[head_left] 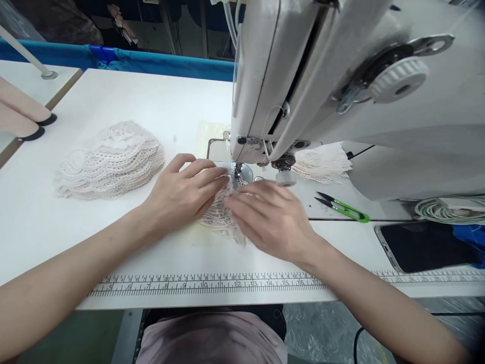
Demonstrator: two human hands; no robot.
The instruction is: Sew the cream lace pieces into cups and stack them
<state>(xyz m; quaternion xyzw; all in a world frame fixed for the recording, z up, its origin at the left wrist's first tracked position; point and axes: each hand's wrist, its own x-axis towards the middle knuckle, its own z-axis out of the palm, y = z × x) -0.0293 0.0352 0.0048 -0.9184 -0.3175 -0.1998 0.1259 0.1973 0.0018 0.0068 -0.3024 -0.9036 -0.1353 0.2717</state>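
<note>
A piece of cream eyelet lace lies under the sewing machine's needle and presser foot. On its left side my left hand is bent over the lace, fingers together and their tips beside the presser foot. My right hand grips the lace from the right, thumb and fingers closed on it. That hand is slightly blurred, and the fingers hide part of the lace. The machine head rises just beyond both hands.
A stack of lace pieces lies at left, and more lace sits behind the needle area. Green thread snips, a phone and a coiled cord are at right. A ruler strip runs along the front edge.
</note>
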